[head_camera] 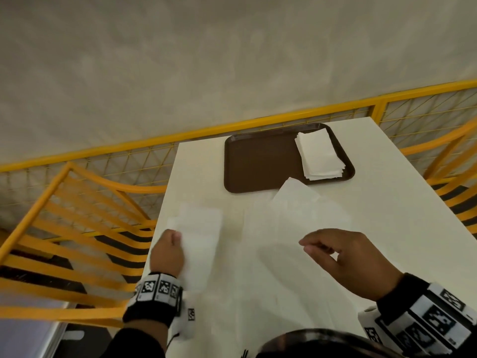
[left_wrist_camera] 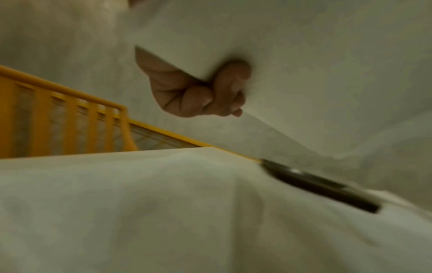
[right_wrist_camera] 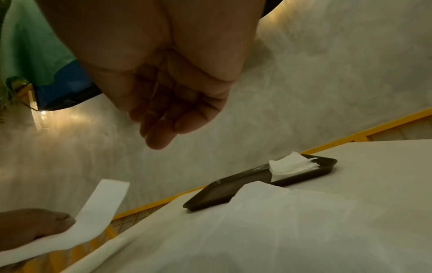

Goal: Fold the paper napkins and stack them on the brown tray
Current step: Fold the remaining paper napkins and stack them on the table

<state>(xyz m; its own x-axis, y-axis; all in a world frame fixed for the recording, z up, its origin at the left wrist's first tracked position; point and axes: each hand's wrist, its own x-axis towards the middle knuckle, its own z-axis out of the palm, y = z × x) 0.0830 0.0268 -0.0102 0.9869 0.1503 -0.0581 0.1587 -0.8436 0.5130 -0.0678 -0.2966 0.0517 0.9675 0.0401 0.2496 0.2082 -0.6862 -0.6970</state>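
Note:
A brown tray (head_camera: 258, 161) (right_wrist_camera: 210, 195) lies at the far middle of the white table (head_camera: 387, 202). A stack of folded white napkins (head_camera: 320, 153) (right_wrist_camera: 290, 166) sits on its right part. My left hand (head_camera: 167, 250) (left_wrist_camera: 198, 92) (right_wrist_camera: 35, 225) pinches a narrow folded napkin (head_camera: 198, 244) (left_wrist_camera: 304, 73) (right_wrist_camera: 100, 206) above the table's left side. An unfolded napkin (head_camera: 296, 215) (right_wrist_camera: 268, 221) lies spread in front of the tray, one corner lifted over the tray's near rim. My right hand (head_camera: 343, 259) (right_wrist_camera: 163, 101) hovers over its near part, fingers loosely curled, holding nothing.
A yellow slatted chair (head_camera: 64, 228) stands left of the table and another (head_camera: 451, 182) at the right. A yellow mesh fence (head_camera: 284, 120) runs behind the table's far edge, against a pale wall. The tray's left part is bare.

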